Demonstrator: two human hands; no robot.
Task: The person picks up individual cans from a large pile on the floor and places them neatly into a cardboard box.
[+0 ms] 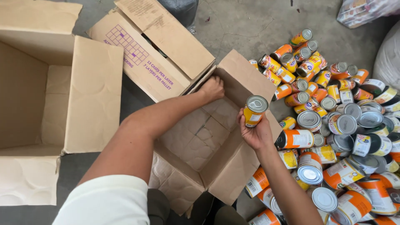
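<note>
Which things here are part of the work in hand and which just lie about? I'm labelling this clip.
In use:
left hand on the open box
right hand holding a yellow can
pile of cans

Lying about:
large empty box
printed box
wrapped packs

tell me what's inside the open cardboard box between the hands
The open cardboard box shows only its bare bottom flaps; no cans inside. The left hand covers the far corner, so that spot is hidden. The right hand holds a yellow can above the rim.
</note>
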